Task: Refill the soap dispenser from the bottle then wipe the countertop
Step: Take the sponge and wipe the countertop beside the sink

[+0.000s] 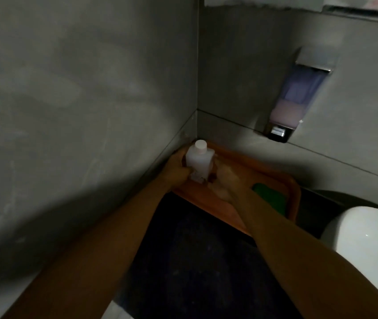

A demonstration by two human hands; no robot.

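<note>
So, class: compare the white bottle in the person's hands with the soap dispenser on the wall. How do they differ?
The bottle is opaque white; the dispenser is see-through, showing pinkish soap low down. The bottle stands over the orange tray, gripped by the left hand and right hand; the dispenser is wall-mounted and untouched. The bottle has a round cap; the dispenser has metal fittings. Both sit upright.

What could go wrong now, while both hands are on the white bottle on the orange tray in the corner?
1. The white bottle still has its cap on; opening it low in this dim corner may spill soap on the orange tray.
2. The left hand and right hand crowd it, so it might tip.
3. The wall dispenser hangs higher, so pouring may drip.
</note>
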